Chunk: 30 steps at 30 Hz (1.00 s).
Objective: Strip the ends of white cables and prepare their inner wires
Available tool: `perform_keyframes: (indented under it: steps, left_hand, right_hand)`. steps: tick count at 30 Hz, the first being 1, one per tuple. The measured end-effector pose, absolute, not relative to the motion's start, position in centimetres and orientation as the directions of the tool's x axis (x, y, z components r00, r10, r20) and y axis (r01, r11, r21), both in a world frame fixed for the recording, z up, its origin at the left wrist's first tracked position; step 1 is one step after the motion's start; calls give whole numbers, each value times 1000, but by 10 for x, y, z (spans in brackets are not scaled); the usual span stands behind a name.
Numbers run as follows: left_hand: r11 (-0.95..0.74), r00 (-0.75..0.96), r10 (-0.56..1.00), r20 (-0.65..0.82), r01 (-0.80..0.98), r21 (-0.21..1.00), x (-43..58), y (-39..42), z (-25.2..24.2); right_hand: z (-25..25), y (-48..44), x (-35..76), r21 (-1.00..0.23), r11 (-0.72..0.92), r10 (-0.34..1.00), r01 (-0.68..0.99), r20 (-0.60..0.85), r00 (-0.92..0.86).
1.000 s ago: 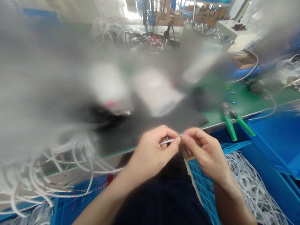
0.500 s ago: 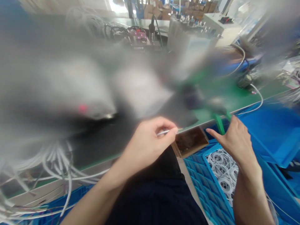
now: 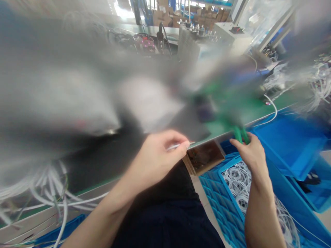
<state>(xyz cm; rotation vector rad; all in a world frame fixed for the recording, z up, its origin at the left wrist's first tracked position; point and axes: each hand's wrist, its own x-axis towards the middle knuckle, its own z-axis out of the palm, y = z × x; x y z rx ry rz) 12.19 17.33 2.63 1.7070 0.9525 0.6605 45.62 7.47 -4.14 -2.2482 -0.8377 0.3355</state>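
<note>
My left hand [image 3: 165, 156] is closed in a pinch on a white cable [image 3: 173, 146] near the bench's front edge. A thin end of the cable pokes out past the fingertips to the right. Over the bench edge on the right, my right hand [image 3: 249, 151] is wrapped around green-handled pliers [image 3: 239, 133]. Their two handles lie close together between thumb and fingers, and the jaws are lost in blur. Below and between the hands is an open cardboard box [image 3: 222, 156] with a dark, unclear content.
A blue crate [image 3: 221, 168] of coiled white cables stands under my right arm, beside larger blue bins [image 3: 289, 137]. White cables [image 3: 51, 186] hang over the bench edge at left. Boxy equipment [image 3: 190, 41] stands at the back; much of the bench top is smeared.
My right hand has closed around the pliers, and the handles have come nearer each other. My left hand keeps its pinch on the cable. The whole view has shifted slightly.
</note>
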Motion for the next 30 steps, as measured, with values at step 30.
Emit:
perform_keyframes:
  steps: [30]
  left_hand:
    - [11,577,803,-147,233,972,141,162,14]
  right_hand:
    - [-20,48,284,-973,-230,915,-6,-219,340]
